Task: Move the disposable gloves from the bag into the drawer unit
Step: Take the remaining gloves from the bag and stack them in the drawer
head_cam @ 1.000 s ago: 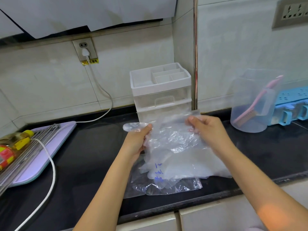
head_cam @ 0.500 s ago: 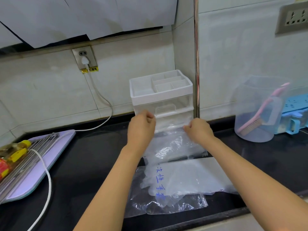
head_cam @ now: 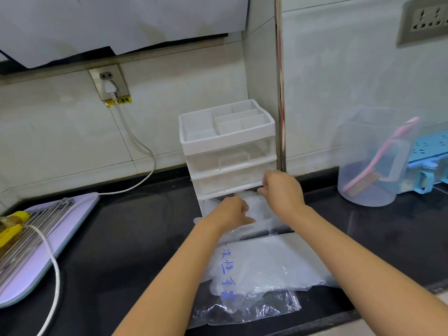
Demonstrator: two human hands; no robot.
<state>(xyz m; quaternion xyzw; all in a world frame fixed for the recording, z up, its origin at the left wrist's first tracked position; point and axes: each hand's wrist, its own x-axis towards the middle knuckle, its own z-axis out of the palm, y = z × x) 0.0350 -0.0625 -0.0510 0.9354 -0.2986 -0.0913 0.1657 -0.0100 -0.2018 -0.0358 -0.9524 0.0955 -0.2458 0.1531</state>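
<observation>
Where both hands press, clear crinkled gloves (head_cam: pixel 257 209), open bottom drawer (head_cam: pixel 278 226)

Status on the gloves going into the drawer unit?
Both hands, left and right, pinching gloves at drawer unit's open bottom drawer. More gloves on bag in front. Nothing blocking.

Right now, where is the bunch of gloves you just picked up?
Head view, centre: gloves held by left hand and right hand at the drawer unit's open bottom drawer.
</observation>
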